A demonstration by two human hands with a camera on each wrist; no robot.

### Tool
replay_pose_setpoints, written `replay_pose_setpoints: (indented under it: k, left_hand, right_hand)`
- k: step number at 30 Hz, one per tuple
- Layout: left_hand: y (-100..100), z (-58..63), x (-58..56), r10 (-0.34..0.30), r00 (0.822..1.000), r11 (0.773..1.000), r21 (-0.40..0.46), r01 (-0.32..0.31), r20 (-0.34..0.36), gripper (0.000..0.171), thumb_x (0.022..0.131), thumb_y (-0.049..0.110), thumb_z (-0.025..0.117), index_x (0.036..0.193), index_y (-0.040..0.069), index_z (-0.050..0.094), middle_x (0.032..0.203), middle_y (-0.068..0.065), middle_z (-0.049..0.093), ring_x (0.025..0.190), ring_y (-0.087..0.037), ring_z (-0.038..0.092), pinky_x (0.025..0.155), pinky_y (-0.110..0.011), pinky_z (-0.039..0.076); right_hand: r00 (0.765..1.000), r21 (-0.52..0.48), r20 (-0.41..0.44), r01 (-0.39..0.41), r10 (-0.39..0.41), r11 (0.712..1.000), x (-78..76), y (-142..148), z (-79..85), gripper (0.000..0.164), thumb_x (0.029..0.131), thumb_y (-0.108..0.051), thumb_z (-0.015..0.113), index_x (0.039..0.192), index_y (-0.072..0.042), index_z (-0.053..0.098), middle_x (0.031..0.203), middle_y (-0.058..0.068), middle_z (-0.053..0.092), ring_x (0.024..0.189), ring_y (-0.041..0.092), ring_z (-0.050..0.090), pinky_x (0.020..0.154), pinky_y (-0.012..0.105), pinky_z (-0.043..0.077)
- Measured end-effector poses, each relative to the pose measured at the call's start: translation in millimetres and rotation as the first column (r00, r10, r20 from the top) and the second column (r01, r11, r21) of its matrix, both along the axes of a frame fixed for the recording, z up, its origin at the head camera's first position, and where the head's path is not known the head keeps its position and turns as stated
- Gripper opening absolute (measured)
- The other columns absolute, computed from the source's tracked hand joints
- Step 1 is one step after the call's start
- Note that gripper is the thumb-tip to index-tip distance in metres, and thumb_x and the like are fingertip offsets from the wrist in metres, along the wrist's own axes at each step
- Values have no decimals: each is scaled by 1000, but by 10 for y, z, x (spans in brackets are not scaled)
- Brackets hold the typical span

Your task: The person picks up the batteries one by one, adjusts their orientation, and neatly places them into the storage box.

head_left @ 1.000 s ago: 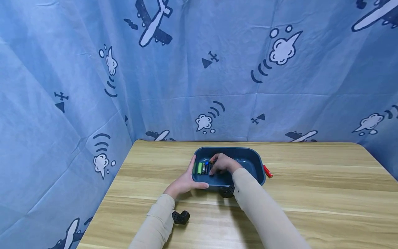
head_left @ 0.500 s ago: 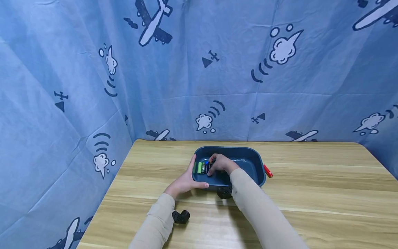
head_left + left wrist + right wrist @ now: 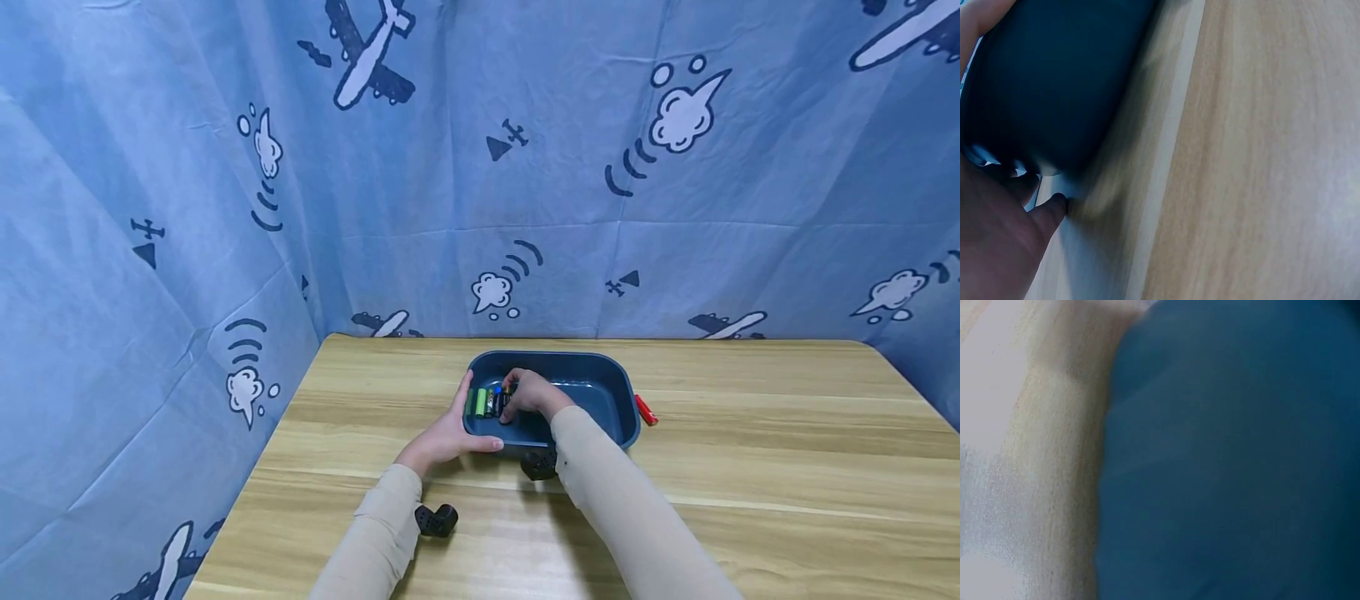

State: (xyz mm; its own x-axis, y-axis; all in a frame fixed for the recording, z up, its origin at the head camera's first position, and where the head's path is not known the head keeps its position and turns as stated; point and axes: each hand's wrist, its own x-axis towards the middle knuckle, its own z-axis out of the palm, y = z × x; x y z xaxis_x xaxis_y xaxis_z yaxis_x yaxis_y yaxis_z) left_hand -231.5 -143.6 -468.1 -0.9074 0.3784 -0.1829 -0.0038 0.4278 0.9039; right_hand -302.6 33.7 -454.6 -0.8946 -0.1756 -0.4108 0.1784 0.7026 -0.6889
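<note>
A dark blue rectangular basin (image 3: 592,400) stands on the table. My left hand (image 3: 442,437) braces its near left corner, thumb along the front wall and fingers spread against the left side. In the left wrist view, that hand (image 3: 997,231) lies by the basin's outer wall (image 3: 1054,75). Inside the basin, at the left end, batteries stand in a row: a green battery (image 3: 481,403), a black one (image 3: 490,403) and a blue-topped one (image 3: 498,402). My right hand (image 3: 528,393) reaches in and pinches a dark battery with a gold end (image 3: 507,395) beside them, partly hidden by the fingers.
A red battery (image 3: 646,410) lies on the wooden table (image 3: 787,450) just right of the basin. Black wrist devices (image 3: 437,521) hang below both forearms. A blue printed curtain (image 3: 420,183) rises behind and left of the table. The right wrist view shows only basin wall and tabletop.
My right hand has moved slightly left, bringing the dark battery up to the row. My left hand stays at the basin's corner.
</note>
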Motion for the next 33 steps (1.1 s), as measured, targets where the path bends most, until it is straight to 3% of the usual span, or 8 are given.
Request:
replay_pose_setpoints:
  k: [9,12,15,19,23,28,33]
  left_hand:
    - [22,17,0,9,1000,1000,-4,-9,2,110,78,28,76,147,35,-10,152,-18,12,132,-39,25,106,-53,22]
    - [28,18,8,11,1000,1000,-2,-11,2,111,77,28,76,147,34,-10,151,-18,13,131,-40,25,105,-53,22]
    - [30,11,11,14,1000,1000,4,-14,0,112,76,28,77,147,34,-9,152,-18,12,132,-40,23,105,-54,22]
    - [25,-8,4,26,1000,1000,8,-26,-5,114,74,29,79,147,35,-8,152,-18,11,133,-40,20,105,-56,20]
    - [34,-10,9,28,1000,1000,2,-28,-11,115,73,30,80,147,36,-7,152,-18,9,134,-41,18,105,-57,19]
    - [28,-15,12,29,999,1000,-5,-29,-16,115,72,31,80,147,36,-7,153,-17,6,134,-42,17,105,-57,19]
    - [31,-26,7,31,999,1000,0,-31,-17,115,72,29,80,147,36,-6,153,-17,7,134,-43,17,104,-58,18]
  right_hand:
    - [996,40,-28,-81,82,996,18,25,57,59,63,-6,84,114,-9,54,106,12,56,92,27,51,82,41,46]
    - [992,45,-20,-127,128,991,19,90,170,63,67,-9,83,121,-8,52,108,12,55,92,25,53,77,41,50]
    - [987,38,-22,-159,160,986,-2,199,394,60,74,-12,78,127,-7,50,103,12,58,88,25,55,76,42,50]
    - [981,-28,-128,-150,146,988,-74,448,721,49,84,-18,69,127,-5,51,95,11,59,83,26,57,75,43,49]
    - [950,-71,-296,-122,96,990,-141,863,888,38,89,-19,62,123,-4,54,96,12,55,82,27,55,71,41,48]
    - [928,-63,-366,-91,62,994,-147,1422,843,31,94,-9,53,123,1,54,103,18,54,89,29,52,71,37,46]
    - [942,-7,-281,-195,185,981,-60,1836,578,40,87,5,53,126,7,50,118,28,53,107,41,50,84,47,46]
